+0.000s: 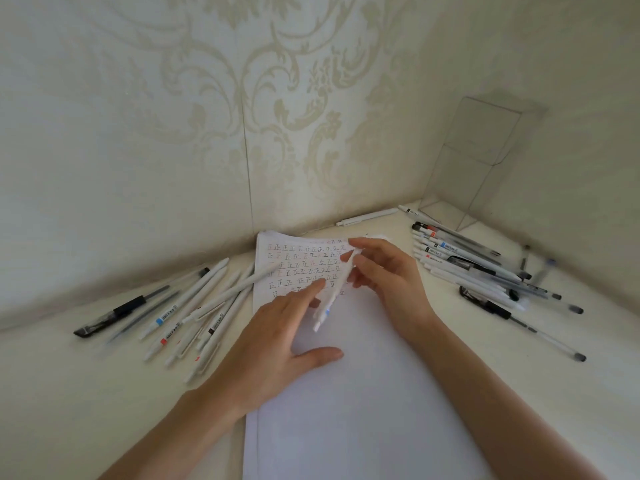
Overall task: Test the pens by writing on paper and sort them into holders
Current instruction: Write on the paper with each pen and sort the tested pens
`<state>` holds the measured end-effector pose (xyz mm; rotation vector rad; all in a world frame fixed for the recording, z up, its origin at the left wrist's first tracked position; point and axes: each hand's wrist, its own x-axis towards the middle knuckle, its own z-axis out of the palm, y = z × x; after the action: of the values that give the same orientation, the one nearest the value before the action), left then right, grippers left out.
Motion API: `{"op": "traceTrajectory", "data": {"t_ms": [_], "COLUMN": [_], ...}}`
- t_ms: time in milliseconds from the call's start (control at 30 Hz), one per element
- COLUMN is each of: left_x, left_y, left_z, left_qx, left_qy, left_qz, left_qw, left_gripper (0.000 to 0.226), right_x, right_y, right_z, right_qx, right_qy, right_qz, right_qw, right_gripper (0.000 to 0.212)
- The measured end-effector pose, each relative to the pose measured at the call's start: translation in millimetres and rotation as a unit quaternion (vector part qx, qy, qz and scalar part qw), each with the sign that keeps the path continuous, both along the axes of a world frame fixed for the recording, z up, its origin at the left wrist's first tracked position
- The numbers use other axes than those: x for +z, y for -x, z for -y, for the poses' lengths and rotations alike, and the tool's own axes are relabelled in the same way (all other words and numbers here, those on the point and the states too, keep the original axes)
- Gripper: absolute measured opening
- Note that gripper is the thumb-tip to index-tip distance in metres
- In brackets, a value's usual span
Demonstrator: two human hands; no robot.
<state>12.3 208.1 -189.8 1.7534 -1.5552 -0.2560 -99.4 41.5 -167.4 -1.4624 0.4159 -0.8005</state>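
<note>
Step in hand, as we judge it: readying one pen for its test stroke, not yet writing.

The white pen [334,292], which has a blue mark near its lower end, hangs slantwise just over the paper [346,393], across the lowest rows of written marks.

The right hand [384,282] pinches the pen's upper end, thumb and fingers curled round the barrel. The left hand [273,341] comes in palm down with its index finger straight against the lower barrel and its thumb spread wide. Blur hides whether its other fingers grip. Both forearms enter from the near edge and converge over the sheet.

Next move calls for exposing the tip, turning the pen into a writing hold, and bringing it to blank paper below the last row.

The clear holder [481,161] stands in the far right corner, well apart. Loose pens lie in a left pile [194,306] and a right pile [478,268].
</note>
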Motion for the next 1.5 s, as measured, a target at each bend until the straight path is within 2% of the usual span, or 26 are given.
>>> {"op": "traceTrajectory", "data": {"t_ms": [167, 300, 400, 467, 533, 667, 767, 833, 933, 1000, 1133, 1200, 1333, 1433, 1500], "left_x": [-1.0, -5.7, -4.5, -0.6, 4.4, 5.8, 7.5, 11.1, 14.0, 11.8, 4.8, -2.4, -4.3, -4.9, -3.3], "left_y": [-1.0, -2.0, -3.9, -6.8, -14.9, -40.1, -46.0, -42.1, -26.0, -11.9, 3.6, 2.0, 0.9, 0.9, 2.3], "left_z": [0.5, 0.5, 1.0, -0.2, -3.8, -15.9, -19.8, -18.0, -13.7, -9.7, -3.5, -3.5, -5.5, -5.3, -5.3], "left_qx": [-0.08, -0.072, -0.056, -0.009, 0.093, 0.3, 0.39, 0.39, 0.241, 0.127, -0.013, -0.028, -0.021, -0.027, -0.022], "left_qy": [0.036, 0.063, 0.074, 0.075, 0.067, 0.034, -0.011, 0.005, 0.062, 0.051, -0.11, -0.143, -0.106, -0.108, -0.106], "left_qz": [0.061, 0.082, 0.097, 0.126, 0.151, 0.221, 0.214, 0.222, 0.229, 0.232, 0.222, 0.229, 0.233, 0.223, 0.222], "left_qw": [0.994, 0.992, 0.991, 0.989, 0.982, 0.927, 0.896, 0.894, 0.941, 0.963, 0.969, 0.962, 0.966, 0.968, 0.969], "left_gripper": [0.057, 0.04, 0.037, 0.039, 0.04, 0.027, 0.026, 0.021, 0.03, 0.036, 0.068, 0.075, 0.073, 0.068, 0.062], "right_x": [2.3, 6.6, 8.1, 6.0, 3.8, 1.4, -2.4, -4.5, -1.0, 5.1, 15.5, 15.3, 6.6, -2.6, -5.7], "right_y": [0.2, 1.9, 0.8, -0.5, -0.3, 3.1, 3.5, 3.6, 2.5, -1.8, -26.8, -43.5, -66.8, -70.8, -67.0], "right_z": [-13.1, -22.1, -25.1, -24.9, -21.4, -11.7, -8.4, -6.6, 1.4, 17.7, 61.2, 78.1, 97.8, 100.2, 101.2], "right_qx": [0.091, 0.114, 0.1, 0.066, 0.016, -0.051, -0.073, -0.078, -0.109, -0.152, -0.156, -0.126, -0.117, -0.13, -0.119], "right_qy": [0.036, 0.075, 0.087, 0.091, 0.106, 0.129, 0.142, 0.15, 0.185, 0.235, 0.353, 0.405, 0.476, 0.542, 0.6], "right_qz": [-0.007, -0.011, -0.025, -0.035, -0.056, -0.089, -0.119, -0.135, -0.158, -0.194, -0.314, -0.369, -0.45, -0.465, -0.441], "right_qw": [0.995, 0.991, 0.991, 0.993, 0.993, 0.986, 0.98, 0.976, 0.964, 0.94, 0.868, 0.827, 0.747, 0.688, 0.657], "right_gripper": [0.024, 0.022, 0.028, 0.03, 0.031, 0.031, 0.029, 0.03, 0.032, 0.033, 0.04, 0.041, 0.037, 0.029, 0.027]}}
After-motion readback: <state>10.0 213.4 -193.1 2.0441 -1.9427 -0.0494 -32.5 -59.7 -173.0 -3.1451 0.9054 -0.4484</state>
